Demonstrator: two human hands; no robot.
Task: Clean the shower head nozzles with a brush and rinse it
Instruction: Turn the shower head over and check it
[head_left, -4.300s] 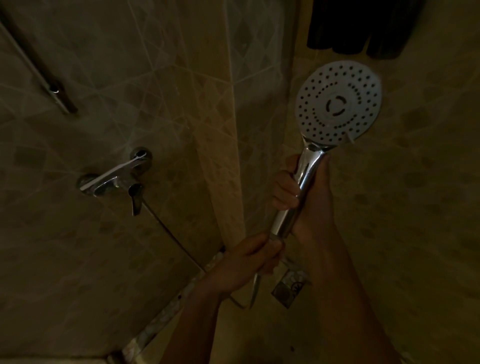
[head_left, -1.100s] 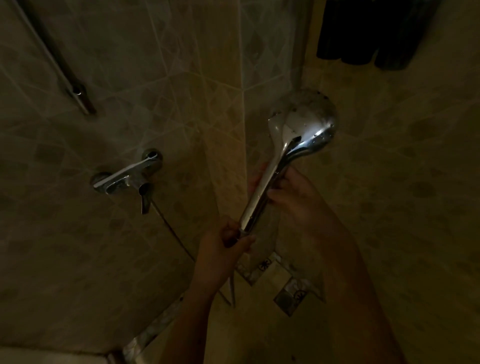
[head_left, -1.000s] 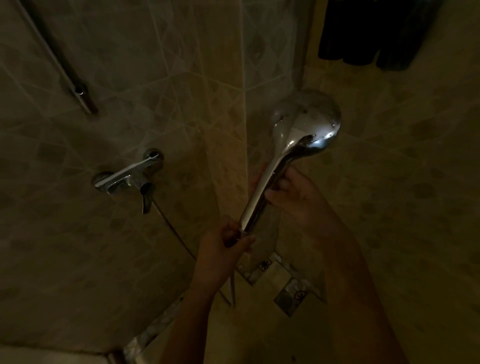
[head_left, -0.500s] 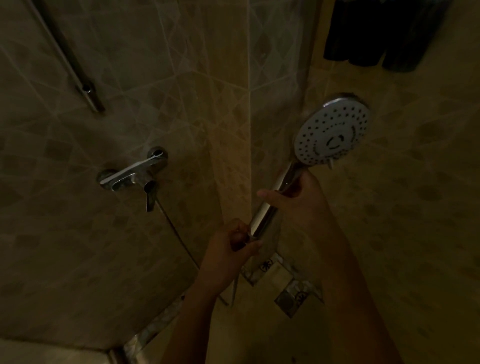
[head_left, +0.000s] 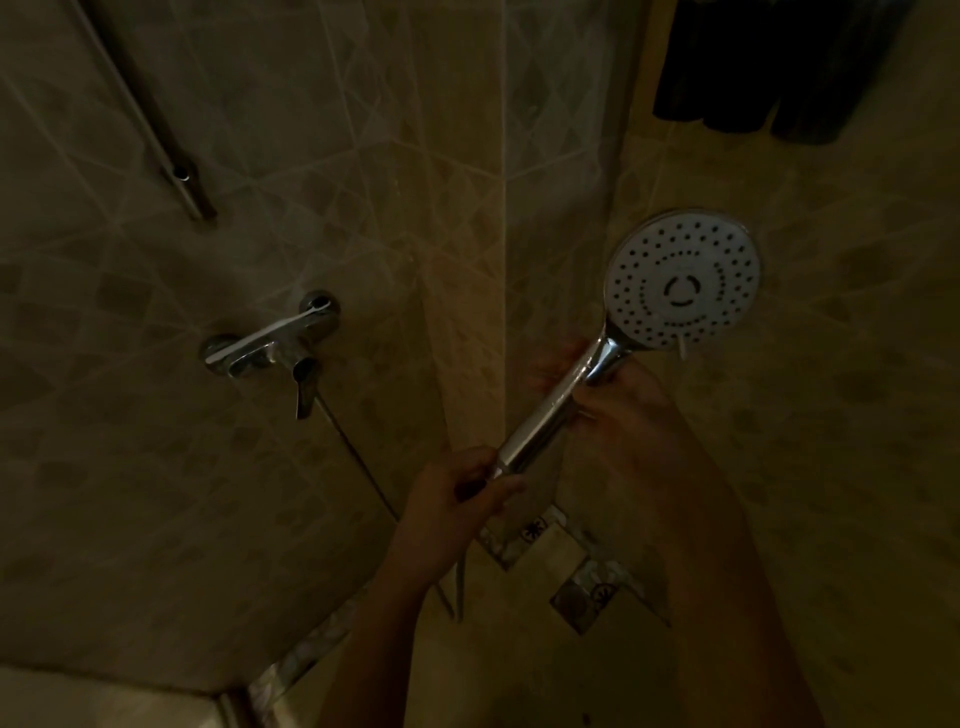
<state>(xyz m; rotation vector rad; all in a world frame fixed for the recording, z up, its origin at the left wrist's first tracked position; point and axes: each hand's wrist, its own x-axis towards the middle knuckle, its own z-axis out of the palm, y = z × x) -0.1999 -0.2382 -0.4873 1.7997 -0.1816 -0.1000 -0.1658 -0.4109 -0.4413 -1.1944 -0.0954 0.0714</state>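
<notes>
Chrome rail (head_left: 174, 161) top left on tiled wall (head_left: 104, 493). Mixer tap (head_left: 270, 348) sits below it, w/ thin hose (head_left: 363, 467) running down-right. Left hand (head_left: 457, 504) grips bottom end of shower head (head_left: 683, 280) handle, fingers curled round it. Handle slants up-right thru right hand (head_left: 623, 410), fingers & thumb wrapped on it just under the round face. White nozzle face points at camera, well apart from tap. Dark cloth (head_left: 769, 67) hangs top right.

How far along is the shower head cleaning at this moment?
Done: nothing shows; no brush in view. In hand: left hand and right hand grip the shower head, nozzles facing the camera. Left: brushing, then rinsing; no water runs.
</notes>
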